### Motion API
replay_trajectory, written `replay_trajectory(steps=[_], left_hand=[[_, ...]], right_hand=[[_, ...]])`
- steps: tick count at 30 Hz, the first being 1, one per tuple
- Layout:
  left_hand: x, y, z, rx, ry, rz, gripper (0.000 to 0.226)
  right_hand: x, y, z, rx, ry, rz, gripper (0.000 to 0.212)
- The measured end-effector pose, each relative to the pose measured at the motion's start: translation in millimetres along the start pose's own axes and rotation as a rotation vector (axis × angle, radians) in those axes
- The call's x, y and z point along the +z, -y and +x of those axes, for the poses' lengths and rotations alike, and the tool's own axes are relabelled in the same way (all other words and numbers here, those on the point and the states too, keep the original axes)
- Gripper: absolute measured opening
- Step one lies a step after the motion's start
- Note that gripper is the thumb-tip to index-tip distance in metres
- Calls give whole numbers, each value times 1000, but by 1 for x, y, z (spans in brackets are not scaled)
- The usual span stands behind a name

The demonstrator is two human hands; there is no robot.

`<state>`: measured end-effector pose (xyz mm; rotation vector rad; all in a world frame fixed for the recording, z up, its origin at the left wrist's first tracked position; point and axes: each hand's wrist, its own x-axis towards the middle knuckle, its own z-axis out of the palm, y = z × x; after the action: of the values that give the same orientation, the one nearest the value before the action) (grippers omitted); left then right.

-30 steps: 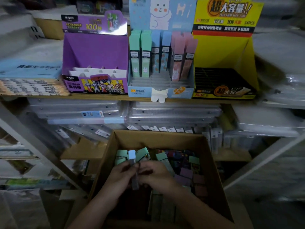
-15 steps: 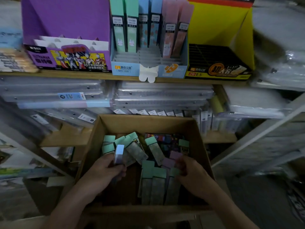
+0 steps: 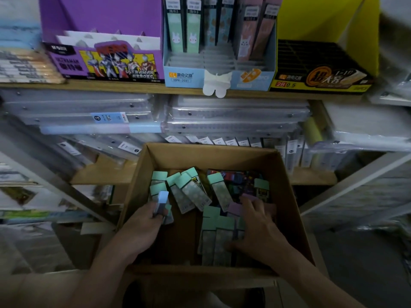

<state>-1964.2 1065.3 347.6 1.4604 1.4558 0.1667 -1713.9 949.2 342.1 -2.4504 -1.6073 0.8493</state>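
Working out of box (image 3: 209, 150) under shelf (image 3: 111, 86). Gripping blue pack (image 3: 161, 202) in left hand (image 3: 142, 227): fingers curled round lower half, cap end up, long axis near upright with a slight lean right. Held just above left side of box, beside loose green packs (image 3: 191, 187).

Reaching with right hand (image 3: 260, 230) into right side of box: fingers spread and fairly straight, tips on purple pack (image 3: 235, 207), thumb low against the green row nearer the body. Nothing pinched as far as visible.

Key relation: purple pack just ahead of right fingertips, toward far wall of box, lying flat. Only cap end showing, rest under the fingers; long axis probably toward the body like the green row beside it, cannot tell for sure. Right hand touching it; left hand well apart across box and already full, so a right-hand pick.

Likely next: closing fingers and thumb across the narrow sides of purple pack and lifting cap end first. Probably bound for tray (image 3: 186, 77) on shelf above, among packs standing upright there. Risk: dragging neighbouring green packs along.
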Motion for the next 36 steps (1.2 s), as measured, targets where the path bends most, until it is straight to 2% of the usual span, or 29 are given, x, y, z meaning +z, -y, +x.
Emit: replay_trajectory(steps=[5,10,13,15,17,19,21,24,30,36], left_hand=[[-1,-3,1,-3,-25,-23,23],[-2,-9,-4,25,7,-67,23],[-1,-10,-13,51,8,-168,24],[-2,-10,-21,107,-17,-270,27],[-4,-7,-29,160,-81,-296,29],[-7,-2,-35,195,-127,-275,28],[-13,2,-42,209,-150,-292,30],[-20,7,-51,230,-173,-348,32],[-26,17,-62,225,-130,-491,27],[-25,18,-61,232,-124,-509,28]], right_hand=[[6,9,12,-24,-65,-102,115],[-4,22,21,-73,-235,-131,74],[-1,34,19,-236,-323,-117,45],[3,48,17,-372,-171,117,25],[9,64,16,-447,141,270,27],[20,79,16,-497,401,269,34],[31,91,18,-500,533,193,37],[37,99,24,-426,628,113,42],[35,94,30,-397,742,47,45],[29,87,25,-379,747,130,34]])
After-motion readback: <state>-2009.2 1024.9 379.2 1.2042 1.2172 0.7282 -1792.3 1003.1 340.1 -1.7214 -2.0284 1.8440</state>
